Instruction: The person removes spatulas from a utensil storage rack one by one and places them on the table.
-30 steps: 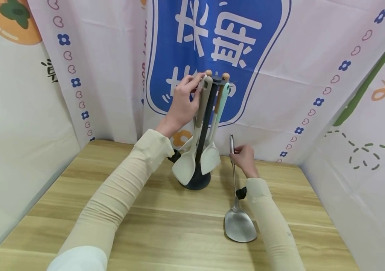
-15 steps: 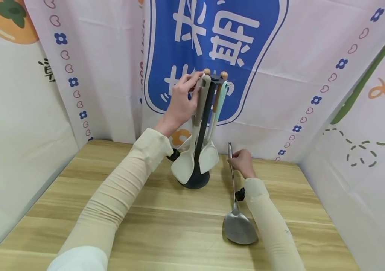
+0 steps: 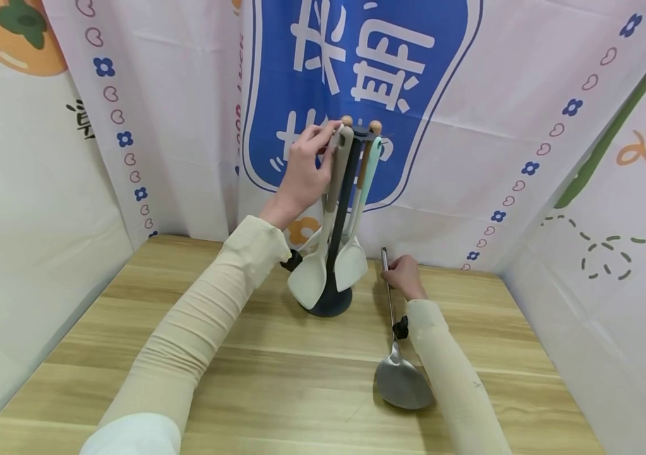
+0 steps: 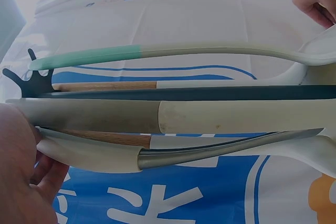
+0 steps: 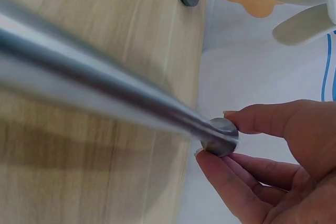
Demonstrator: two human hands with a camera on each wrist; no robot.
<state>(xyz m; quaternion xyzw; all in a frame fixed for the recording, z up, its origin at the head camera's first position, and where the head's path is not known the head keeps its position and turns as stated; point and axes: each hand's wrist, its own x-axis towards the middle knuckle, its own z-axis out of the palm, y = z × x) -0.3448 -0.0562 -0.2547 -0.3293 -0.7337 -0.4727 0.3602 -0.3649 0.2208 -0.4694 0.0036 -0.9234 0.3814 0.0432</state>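
In the head view a dark utensil stand holds several hanging utensils, among them a white turner with a grey-brown handle and one with a mint handle. My left hand is at the stand's top, its fingers pinching the end of a cream-handled utensil with a metal shaft; its lower end is hidden. To the right, my right hand pinches the upper handle of a stainless steel wok spatula. Its broad blade lies low at the table, handle pointing to the back. Thumb and fingers meet around the handle in the right wrist view.
Beneath everything is a wood-grain table. A printed cloth hangs right behind the stand, with white cloth walls at both sides. Wooden handle ends rise at the stand's top.
My right hand has lowered slightly toward me, bringing the spatula's handle end down; its blade has turned a little. The left hand keeps its place at the stand.
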